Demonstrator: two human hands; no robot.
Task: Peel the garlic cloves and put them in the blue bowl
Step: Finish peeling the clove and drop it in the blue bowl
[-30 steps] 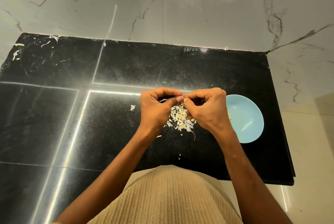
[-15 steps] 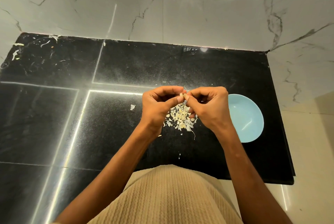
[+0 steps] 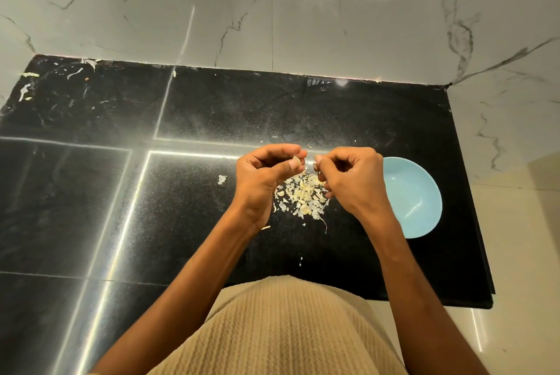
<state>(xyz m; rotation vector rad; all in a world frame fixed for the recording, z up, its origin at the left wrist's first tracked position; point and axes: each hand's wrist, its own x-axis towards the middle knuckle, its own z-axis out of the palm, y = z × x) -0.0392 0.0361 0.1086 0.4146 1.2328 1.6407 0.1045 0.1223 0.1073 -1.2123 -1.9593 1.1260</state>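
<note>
My left hand (image 3: 263, 178) pinches a small pale garlic clove (image 3: 296, 159) between thumb and fingertips above the black counter. My right hand (image 3: 351, 180) is just to its right, fingers curled, pinching a thin strip of garlic skin (image 3: 309, 162) that hangs between the two hands. Below them lies a heap of garlic peels (image 3: 303, 196) on the counter. The blue bowl (image 3: 415, 202) stands to the right of my right hand, partly hidden by the wrist; the visible part of its inside looks bare.
The black stone counter (image 3: 197, 208) meets a marble wall (image 3: 272, 11) at the back and ends at an edge on the right. Loose peel scraps (image 3: 222, 179) lie left of the heap, and more bits (image 3: 27, 86) at the far left corner.
My hands have drawn slightly apart, and a strip of skin now shows between them. The clove has come into view in the left fingertips.
</note>
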